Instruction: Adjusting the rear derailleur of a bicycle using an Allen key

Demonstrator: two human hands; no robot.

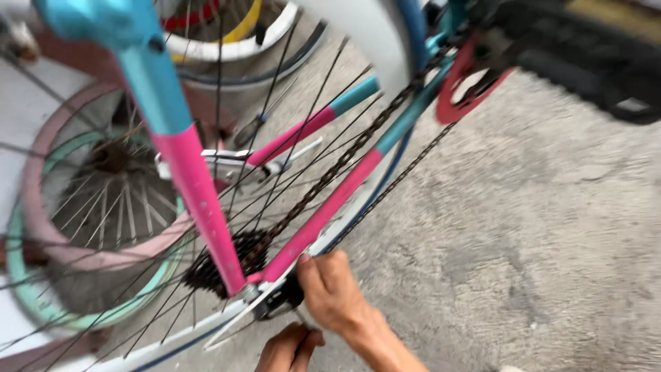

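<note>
A bicycle with a pink and blue frame (200,200) fills the view, its rear wheel (206,324) in front of me. A dark chain (358,141) runs from the rear sprockets (227,265) up to a red chainring (458,96). My right hand (334,293) grips a black part (282,296) by the rear axle, thumb against the pink stay. My left hand (289,348) is just below it at the bottom edge, fingers curled. Whether it holds anything is hidden.
Several loose wheels lean at the left: a pink and mint rim (31,207) with spokes, and white and black rims (241,48) behind. A black tyre (585,62) crosses the top right. Rough grey concrete floor (537,234) spreads to the right.
</note>
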